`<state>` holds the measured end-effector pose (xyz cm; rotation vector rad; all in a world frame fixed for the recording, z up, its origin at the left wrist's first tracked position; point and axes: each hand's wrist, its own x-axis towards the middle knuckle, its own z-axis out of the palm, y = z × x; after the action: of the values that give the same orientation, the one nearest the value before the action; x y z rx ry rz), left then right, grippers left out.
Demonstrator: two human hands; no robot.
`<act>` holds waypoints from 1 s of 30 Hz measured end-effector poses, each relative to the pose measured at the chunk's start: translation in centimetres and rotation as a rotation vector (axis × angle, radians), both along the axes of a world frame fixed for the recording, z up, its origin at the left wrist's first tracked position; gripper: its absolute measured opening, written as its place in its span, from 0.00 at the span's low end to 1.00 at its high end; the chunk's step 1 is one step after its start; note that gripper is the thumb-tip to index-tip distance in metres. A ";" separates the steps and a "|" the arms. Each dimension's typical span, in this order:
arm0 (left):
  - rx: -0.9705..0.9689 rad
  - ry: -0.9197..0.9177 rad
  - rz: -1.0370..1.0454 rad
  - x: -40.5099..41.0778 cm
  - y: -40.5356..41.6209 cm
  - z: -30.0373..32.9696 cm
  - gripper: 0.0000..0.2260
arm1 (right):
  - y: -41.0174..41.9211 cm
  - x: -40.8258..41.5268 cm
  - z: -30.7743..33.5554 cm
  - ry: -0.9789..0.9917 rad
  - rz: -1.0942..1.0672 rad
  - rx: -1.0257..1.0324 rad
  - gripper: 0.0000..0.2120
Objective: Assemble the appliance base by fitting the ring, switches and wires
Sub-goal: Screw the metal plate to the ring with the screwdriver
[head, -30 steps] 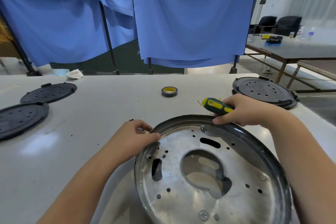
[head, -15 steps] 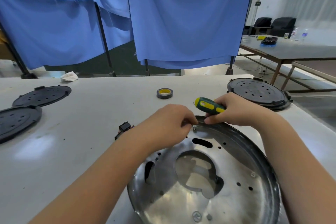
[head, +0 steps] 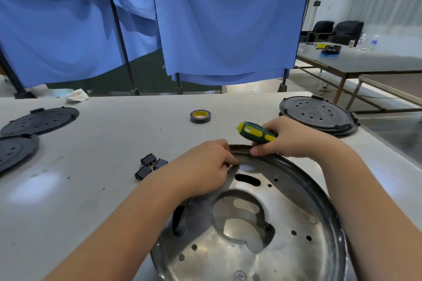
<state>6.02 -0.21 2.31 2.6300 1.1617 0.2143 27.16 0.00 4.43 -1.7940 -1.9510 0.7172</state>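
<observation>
Your left hand (head: 203, 166) pinches something small at the metal base's (head: 274, 235) far rim; your right hand (head: 290, 139) grips the screwdriver (head: 255, 132) there.

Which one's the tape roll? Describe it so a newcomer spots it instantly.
Start at the white worktable in front of the blue curtains. The roll of tape lies flat and alone near the table's far middle, beyond the screwdriver held in the right hand. It is small and grey with a yellow core, unlike the large black perforated discs at the sides.

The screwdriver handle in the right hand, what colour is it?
Dark green with yellow patches; the head view shows the screwdriver handle gripped in the right hand.
</observation>
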 end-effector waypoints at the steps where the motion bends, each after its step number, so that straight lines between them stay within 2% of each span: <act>1: 0.002 0.002 0.002 -0.1 0.0 0.0 0.20 | 0.0 0.0 0.0 0.009 0.004 -0.003 0.07; 8: 0.008 -0.013 0.023 0.2 -0.2 0.0 0.19 | -0.2 -0.1 0.5 0.066 -0.010 0.003 0.11; 13: -0.015 0.065 0.018 0.0 -0.2 0.1 0.20 | -1.3 -0.4 2.3 0.254 -0.072 0.103 0.14; 18: -0.022 0.059 0.021 0.1 -0.3 0.1 0.20 | -2.9 -1.0 4.8 0.495 -0.062 0.256 0.06; 20: -0.005 -0.009 0.042 0.0 -0.3 0.3 0.18 | -3.2 -1.3 5.4 0.565 -0.060 0.320 0.03; 23: 0.130 -0.132 0.089 -0.3 0.0 0.8 0.15 | -3.3 -1.8 5.9 0.708 -0.071 0.377 0.03; 25: 0.173 -0.105 0.121 -0.6 0.3 0.7 0.22 | -3.2 -2.2 6.0 0.822 -0.078 0.413 0.05; 27: 0.072 0.029 0.158 -0.9 0.4 0.3 0.34 | -3.2 -2.5 6.0 0.884 -0.080 0.436 0.08; 30: -0.066 0.137 0.165 -1.0 0.4 -0.1 0.42 | -3.1 -2.7 5.7 0.918 -0.064 0.443 0.11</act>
<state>4.99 0.19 2.18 2.5268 1.4065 0.0262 24.41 -3.11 10.11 -0.9789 -1.2774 0.8068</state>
